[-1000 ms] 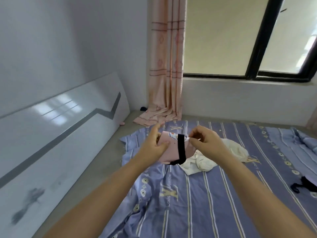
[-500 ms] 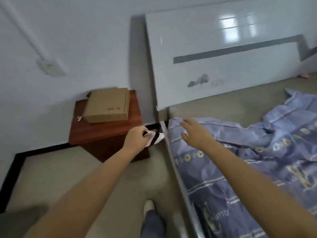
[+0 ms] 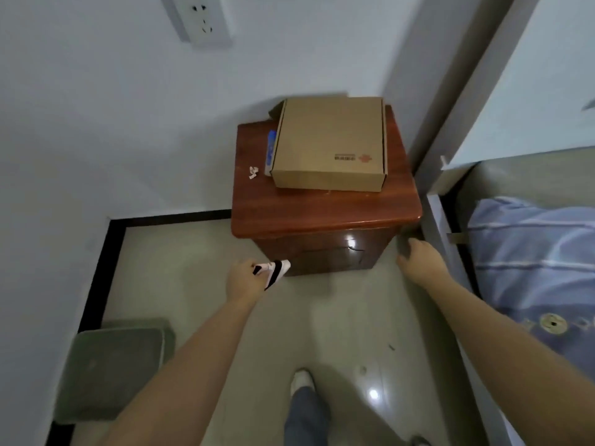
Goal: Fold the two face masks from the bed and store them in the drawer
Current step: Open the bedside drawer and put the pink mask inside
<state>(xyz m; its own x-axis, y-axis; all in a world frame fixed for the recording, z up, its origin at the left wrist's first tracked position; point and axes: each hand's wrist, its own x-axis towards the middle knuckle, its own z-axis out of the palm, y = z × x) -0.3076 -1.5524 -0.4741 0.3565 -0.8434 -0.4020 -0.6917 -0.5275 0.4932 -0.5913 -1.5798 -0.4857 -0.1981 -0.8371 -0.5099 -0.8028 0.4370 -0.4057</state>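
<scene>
My left hand (image 3: 243, 281) grips a folded pink face mask with a black strap (image 3: 273, 272), held low in front of the left corner of a reddish-brown nightstand (image 3: 325, 214). The drawer front (image 3: 328, 255) of the nightstand is closed. My right hand (image 3: 418, 259) hovers by the nightstand's right front corner, fingers loosely curled downward, holding nothing. The second mask is out of view.
A cardboard box (image 3: 328, 146) sits on the nightstand with a blue item (image 3: 269, 152) and a white scrap (image 3: 253, 172) beside it. The bed with blue striped bedding (image 3: 528, 252) is on the right. A grey-green cushion (image 3: 109, 368) lies on the floor at left.
I turned from the bed to the nightstand and came close to it. My left hand carried the folded mask down to the drawer front; my right hand left the bed edge.
</scene>
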